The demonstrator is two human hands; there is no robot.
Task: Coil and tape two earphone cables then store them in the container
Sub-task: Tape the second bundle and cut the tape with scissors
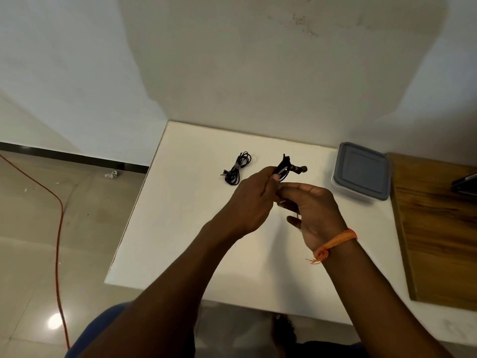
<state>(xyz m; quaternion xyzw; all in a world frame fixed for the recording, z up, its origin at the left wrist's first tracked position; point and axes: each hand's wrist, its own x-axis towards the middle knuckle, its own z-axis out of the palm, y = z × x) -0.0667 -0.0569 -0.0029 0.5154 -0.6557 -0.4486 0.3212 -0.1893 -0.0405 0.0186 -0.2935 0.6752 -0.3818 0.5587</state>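
Presently: one earphone cable (238,168), black, coiled into a bundle, lies on the white table (180,228), with what appears to be a pale band of tape across its middle. Judged finished, awaiting storage. Second earphone cable (286,168), also bundled, is held above the table; the left hand (254,200) grips it with curled fingers, plug end projecting to the right. The right hand (309,210) sits just beside, fingers curled at the bundle's lower end, seemingly pinching a strip of tape, too small to confirm. Taping of this one looks under way. Container (361,171), clear with grey lid on, stands right of the hands; opening and storing remain. Surroundings: wooden board (438,228) adjoining the table, plain white wall, tiled floor with an orange cord (58,241).
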